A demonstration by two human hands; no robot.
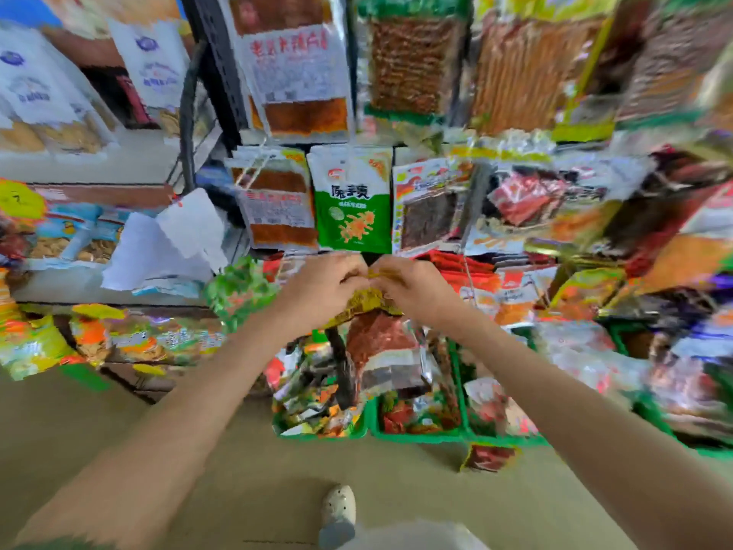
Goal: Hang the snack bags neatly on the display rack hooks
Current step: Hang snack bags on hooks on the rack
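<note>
The left hand (325, 283) and the right hand (412, 287) meet in front of the display rack (214, 73), both closed in a pinch on the top edge of one snack bag (380, 343). The fingertips of the two hands nearly touch at the yellow header strip of the bag, left hand on the left part of the strip, right hand on the right part. The bag hangs straight down from this grip. Its long axis runs vertically, top edge up toward the rack, bottom edge pointing down toward the green bins (416, 434) on the floor. The printed face appears to point outward toward the person, though blur makes this uncertain. The hooks themselves cannot be made out; the target hook is judged to lie just beyond and slightly above the hands, under the hanging green bag (351, 204). Both hands are equally near that point. The coming move therefore turns on the header hole: it needs to line up with the hook tip, then travel away from the person along the hook. One more bag (490, 458) lies on the floor beside the bins.
</note>
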